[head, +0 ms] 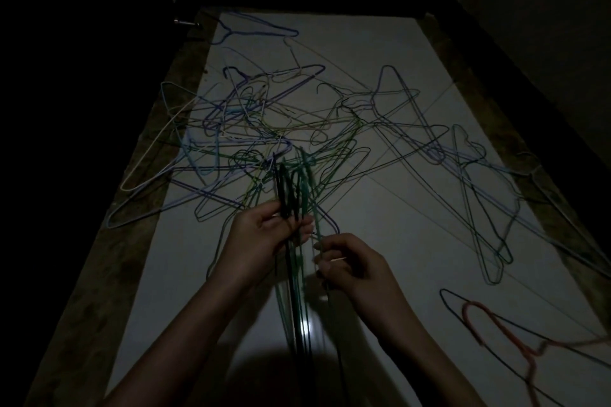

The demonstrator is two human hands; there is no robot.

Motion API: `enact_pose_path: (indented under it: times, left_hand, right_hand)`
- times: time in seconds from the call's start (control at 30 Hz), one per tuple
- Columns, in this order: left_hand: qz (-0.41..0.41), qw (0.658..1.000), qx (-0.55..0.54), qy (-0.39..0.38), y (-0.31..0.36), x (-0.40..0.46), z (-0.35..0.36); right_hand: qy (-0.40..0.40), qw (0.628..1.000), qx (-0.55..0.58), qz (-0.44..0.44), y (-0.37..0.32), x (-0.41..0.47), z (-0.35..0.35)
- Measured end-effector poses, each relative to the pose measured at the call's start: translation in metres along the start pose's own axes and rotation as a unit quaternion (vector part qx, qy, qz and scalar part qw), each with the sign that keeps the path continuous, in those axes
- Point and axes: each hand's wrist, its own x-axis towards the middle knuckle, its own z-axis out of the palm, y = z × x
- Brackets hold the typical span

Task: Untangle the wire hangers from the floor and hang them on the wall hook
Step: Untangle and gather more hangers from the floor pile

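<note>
Fingers (299,225) of our left hand (261,235) are curled shut round a small bunch of hangers (291,195), pinched just below their hooks, which stand up above the fist while the wire bodies hang down between our forearms. Our right hand (344,263) is closed too, fingertips nipping a single green strand just beside that bunch.

We judge these wires light and springy, thin enough to slip through a loose grip, and prone to catch one another by hook and corner. The neck under the hook looks the surest place to hold, since the bunch then hangs in line.

Low to our right a pink hanger (496,324) lies apart across a dark one. Beyond our hands the main tangle (264,129) sprawls over the pale floor (396,241), with looser hangers reaching toward the right edge. No basket or bin shows, and we cannot see the wall hook in this dim light.
</note>
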Motion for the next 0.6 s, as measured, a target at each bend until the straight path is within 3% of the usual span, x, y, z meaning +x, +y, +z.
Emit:
enact_pose_path:
  times: [0.3, 0.6]
  left_hand:
    - [-0.022, 0.997, -0.075, 0.005, -0.002, 0.000, -0.002]
    - [-0.008, 0.999, 0.037, 0.008, -0.004, 0.005, 0.008]
  right_hand:
    - [-0.037, 0.993, -0.115, -0.019, 0.004, -0.004, 0.006]
    - [-0.059, 0.986, -0.147, -0.044, 0.006, -0.005, -0.004]
